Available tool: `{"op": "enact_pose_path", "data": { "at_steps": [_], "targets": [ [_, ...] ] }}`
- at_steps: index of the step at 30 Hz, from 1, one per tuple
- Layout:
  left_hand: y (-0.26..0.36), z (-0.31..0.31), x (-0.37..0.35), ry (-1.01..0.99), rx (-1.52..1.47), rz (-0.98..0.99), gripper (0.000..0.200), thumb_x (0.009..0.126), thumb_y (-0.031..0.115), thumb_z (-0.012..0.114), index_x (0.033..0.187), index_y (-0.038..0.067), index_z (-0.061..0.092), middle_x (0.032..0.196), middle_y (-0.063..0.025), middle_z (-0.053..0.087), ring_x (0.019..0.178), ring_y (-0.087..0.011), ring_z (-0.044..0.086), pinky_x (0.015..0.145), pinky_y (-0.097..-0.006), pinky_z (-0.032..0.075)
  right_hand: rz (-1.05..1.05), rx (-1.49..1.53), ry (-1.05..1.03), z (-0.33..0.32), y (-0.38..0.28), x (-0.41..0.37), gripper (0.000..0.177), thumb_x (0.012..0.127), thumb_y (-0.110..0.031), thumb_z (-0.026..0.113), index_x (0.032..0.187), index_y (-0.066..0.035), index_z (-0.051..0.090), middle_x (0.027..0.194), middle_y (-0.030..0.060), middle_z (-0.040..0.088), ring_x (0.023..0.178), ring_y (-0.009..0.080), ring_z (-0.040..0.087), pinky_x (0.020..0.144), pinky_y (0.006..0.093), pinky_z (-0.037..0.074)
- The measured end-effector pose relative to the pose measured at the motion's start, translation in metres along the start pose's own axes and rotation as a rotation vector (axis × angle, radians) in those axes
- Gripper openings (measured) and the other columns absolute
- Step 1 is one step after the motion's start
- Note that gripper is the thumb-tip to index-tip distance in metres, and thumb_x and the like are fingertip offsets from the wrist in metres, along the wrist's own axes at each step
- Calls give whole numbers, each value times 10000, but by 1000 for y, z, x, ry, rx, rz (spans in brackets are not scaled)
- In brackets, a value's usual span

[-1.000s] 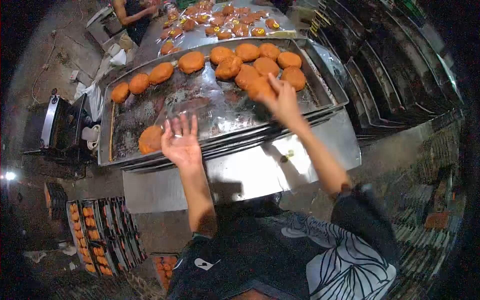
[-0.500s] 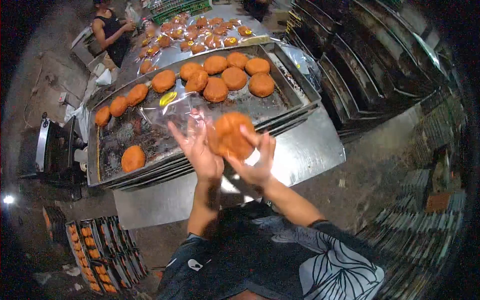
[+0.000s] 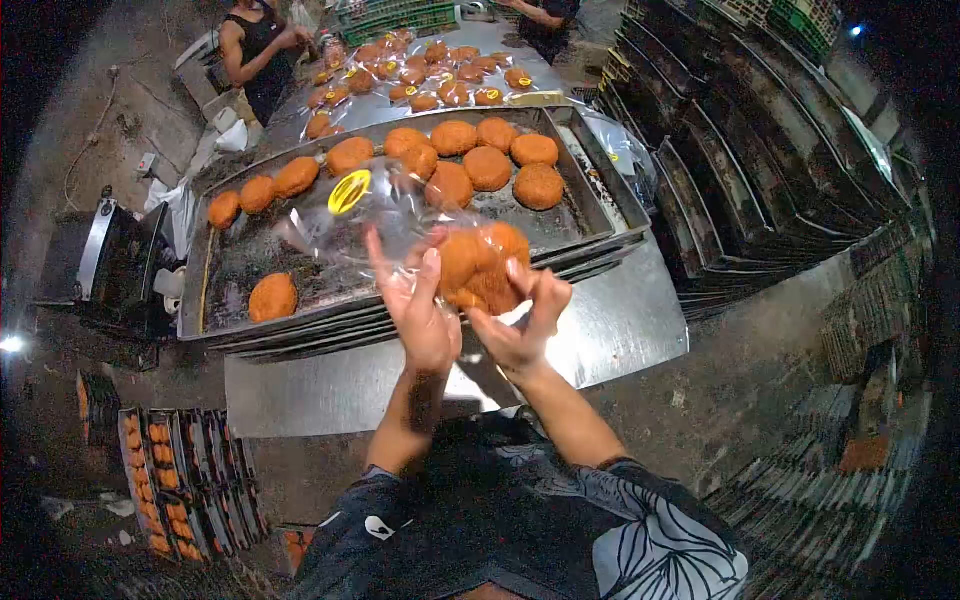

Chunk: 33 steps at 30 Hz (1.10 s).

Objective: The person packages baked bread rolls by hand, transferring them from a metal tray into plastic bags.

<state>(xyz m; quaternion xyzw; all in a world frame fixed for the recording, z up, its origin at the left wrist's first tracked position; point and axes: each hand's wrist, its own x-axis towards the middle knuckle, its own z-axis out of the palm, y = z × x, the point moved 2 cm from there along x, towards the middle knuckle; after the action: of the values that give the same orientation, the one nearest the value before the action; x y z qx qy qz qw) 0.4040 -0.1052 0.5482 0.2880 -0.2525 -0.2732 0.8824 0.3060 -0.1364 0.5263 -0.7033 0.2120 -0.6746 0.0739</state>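
Note:
My left hand (image 3: 422, 318) grips a clear plastic bag (image 3: 385, 205) with a yellow label; the bag spreads out up and to the left of the fingers. In my right hand (image 3: 525, 325) is a round orange-brown bun (image 3: 485, 270), pinched between thumb and fingers. The bun sits between both hands at the bag's lower end and overlaps my left fingertips. Just beyond my hands lies a dark baking tray (image 3: 330, 245) with several similar buns (image 3: 487, 168) along its far side. One bun (image 3: 273, 298) lies alone near its front left corner.
The tray tops a stack on a metal table (image 3: 620, 330). Bagged buns (image 3: 450, 92) lie farther back. A person (image 3: 262, 60) stands at the far left, another (image 3: 550, 20) at the back. Tray stacks (image 3: 740, 170) rise on the right; a rack of buns (image 3: 165, 485) is low left.
The bag has opened out more and its label shows larger. The bun has come closer to my left fingers and the bag. The whole view has shifted slightly.

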Motion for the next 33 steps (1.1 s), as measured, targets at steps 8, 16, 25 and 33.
{"op": "enact_pose_path", "data": {
  "at_steps": [8,16,25,33],
  "targets": [
    [6,5,-6,-222,100,-298,535,818,228,416,1281,62,204,1151,-170,450,1012,-273,482,881,-348,381,320,232,-239,-11,-3,-6,1058,489,-169,791,1273,100,133,932,120,596,850,259,547,763,341,427],
    [-31,-33,-14,-50,-246,-549,358,824,134,409,1149,-12,378,1093,-132,487,1008,-208,486,866,-306,395,483,433,-187,0,17,-27,955,567,-76,746,1295,22,136,1176,249,410,880,254,535,655,306,488],
    [-173,-97,-137,-1039,1236,-403,219,735,206,611,760,-9,582,756,-88,556,776,-208,536,706,-311,428,-45,30,-185,64,101,112,423,670,-231,628,1025,-29,521,1015,216,511,987,328,473,815,390,390],
    [-213,-145,-109,-1023,932,-447,156,751,13,473,877,-13,561,872,-140,573,845,-218,560,740,-304,447,1085,285,-1119,-137,86,-123,245,782,-196,561,929,-2,581,843,130,601,823,217,570,766,327,436]
  ]
}}
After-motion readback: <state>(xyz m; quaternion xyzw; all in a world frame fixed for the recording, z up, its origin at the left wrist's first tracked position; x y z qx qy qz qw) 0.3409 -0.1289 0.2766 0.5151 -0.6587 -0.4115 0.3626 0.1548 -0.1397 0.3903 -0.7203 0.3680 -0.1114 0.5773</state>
